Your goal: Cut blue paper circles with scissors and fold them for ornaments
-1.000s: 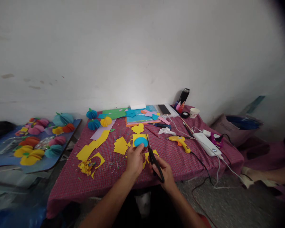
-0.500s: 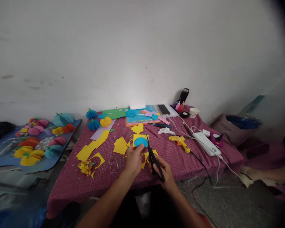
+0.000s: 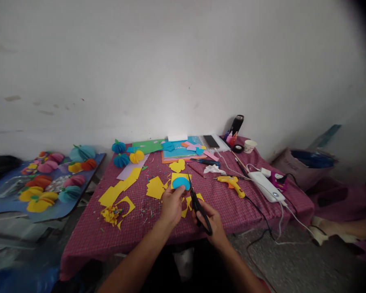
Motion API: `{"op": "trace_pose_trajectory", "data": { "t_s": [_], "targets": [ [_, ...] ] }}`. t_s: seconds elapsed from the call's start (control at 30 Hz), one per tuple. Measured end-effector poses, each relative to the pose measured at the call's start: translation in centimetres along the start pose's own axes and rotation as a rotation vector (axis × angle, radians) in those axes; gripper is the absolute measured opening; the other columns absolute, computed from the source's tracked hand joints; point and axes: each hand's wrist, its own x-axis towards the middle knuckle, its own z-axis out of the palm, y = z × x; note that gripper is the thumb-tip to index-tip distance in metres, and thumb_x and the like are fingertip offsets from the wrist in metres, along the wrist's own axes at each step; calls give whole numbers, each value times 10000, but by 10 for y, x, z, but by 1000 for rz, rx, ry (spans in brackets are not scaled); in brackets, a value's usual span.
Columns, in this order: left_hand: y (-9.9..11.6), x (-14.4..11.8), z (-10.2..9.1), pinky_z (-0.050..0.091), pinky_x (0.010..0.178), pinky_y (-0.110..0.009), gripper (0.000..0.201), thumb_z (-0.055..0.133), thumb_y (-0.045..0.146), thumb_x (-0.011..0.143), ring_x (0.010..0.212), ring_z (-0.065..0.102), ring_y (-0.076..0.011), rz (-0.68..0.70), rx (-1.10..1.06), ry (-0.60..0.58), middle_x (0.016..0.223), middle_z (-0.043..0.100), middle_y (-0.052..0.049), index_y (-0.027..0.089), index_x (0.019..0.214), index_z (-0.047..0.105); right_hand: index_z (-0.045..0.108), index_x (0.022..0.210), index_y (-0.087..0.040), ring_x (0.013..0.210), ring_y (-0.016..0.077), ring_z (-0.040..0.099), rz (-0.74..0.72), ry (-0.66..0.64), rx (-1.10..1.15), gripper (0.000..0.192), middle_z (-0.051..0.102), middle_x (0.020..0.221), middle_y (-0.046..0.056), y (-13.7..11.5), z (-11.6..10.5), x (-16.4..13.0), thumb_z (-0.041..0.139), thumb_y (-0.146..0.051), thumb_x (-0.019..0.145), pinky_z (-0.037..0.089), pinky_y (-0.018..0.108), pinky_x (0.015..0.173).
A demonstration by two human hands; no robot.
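Observation:
My left hand (image 3: 171,205) pinches a yellow paper piece (image 3: 174,177) with a blue paper oval (image 3: 181,183) lying on top, the thumb pressing on the blue. A pair of black scissors (image 3: 198,206) is in my right hand (image 3: 212,221), fingers wrapped round the handles. Its blades point up and away, at the right edge of the yellow paper. Whether the blades touch the paper is hard to tell. Yellow cut-out scraps (image 3: 187,203) lie under and between my hands. Left of them rest more yellow pieces (image 3: 155,187).
A yellow glue gun (image 3: 232,184) lies right, near a white power bank (image 3: 266,186) with cables. Paper pumpkins (image 3: 121,160) stand back left; more crowd a blue side table (image 3: 6,208). A phone (image 3: 211,141), paper cup (image 3: 249,146) and black flask (image 3: 237,123) are at the back.
The view has shifted very slightly. Both hands, the papers and the scissors stay in nearly the same positions.

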Motion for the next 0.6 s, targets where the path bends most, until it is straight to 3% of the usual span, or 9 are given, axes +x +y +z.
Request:
{"op": "trace_pose_trajectory", "data": {
  "t_s": [0.27, 0.6],
  "targets": [
    [-1, 3, -7, 469, 742, -289, 156, 763, 206, 694, 715, 619, -134, 5, 27, -54, 797, 684, -35, 151, 811, 675, 657, 1147, -195, 609, 142, 479, 16, -15, 2, 358, 548, 707, -3, 1, -3, 0, 651, -414, 864, 364, 253, 551],
    [5, 1, -5, 474, 748, -300, 194, 784, 216, 658, 707, 621, -140, -18, 35, -50, 788, 686, -35, 155, 813, 684, 655, 1158, -182, 604, 155, 477, -7, -28, -17, 380, 545, 672, -2, 0, -3, -3, 639, -428, 870, 361, 269, 567]
  ]
}}
